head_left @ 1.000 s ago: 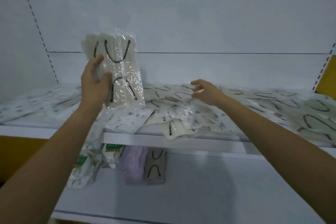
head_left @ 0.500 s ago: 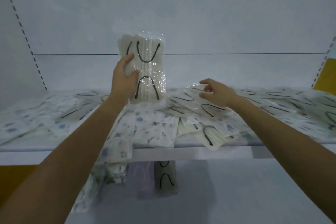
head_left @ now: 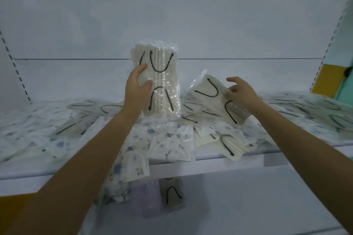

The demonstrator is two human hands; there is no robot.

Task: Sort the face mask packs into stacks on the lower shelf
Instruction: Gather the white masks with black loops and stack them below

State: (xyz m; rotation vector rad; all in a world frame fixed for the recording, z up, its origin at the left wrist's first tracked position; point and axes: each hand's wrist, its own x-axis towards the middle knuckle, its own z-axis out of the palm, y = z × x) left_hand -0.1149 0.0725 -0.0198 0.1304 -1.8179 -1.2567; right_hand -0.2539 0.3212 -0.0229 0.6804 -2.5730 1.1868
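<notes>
Over the upper shelf [head_left: 210, 165], the left hand [head_left: 136, 91] holds one cream mask pack [head_left: 164, 82] upright, clear of the heap. Left fingers [head_left: 142, 67] curl round its left edge, thumb across the front. Long axis vertical, with a black ear-loop arc near the top and another near the bottom; front face toward the camera.

Right hand [head_left: 242, 95] pinches a second cream pack [head_left: 214, 99] by its right side. The forefinger is stretched out and the rest are closed on the film. Long axis tilted, upper-left corner highest, lower end down by the pile.

Handling, judged: packs are light and soft, and the crinkly film is probably slippery. Contents should bend rather than break. Best hold is across the short width at mid-length, so a pack neither droops nor slides out.

Lower shelf [head_left: 257, 206] carries a grey pack [head_left: 172, 193] just beside a lilac pack [head_left: 146, 196], both partly hidden under the shelf lip. Patterned packs [head_left: 172, 139] overhang the upper shelf front.
</notes>
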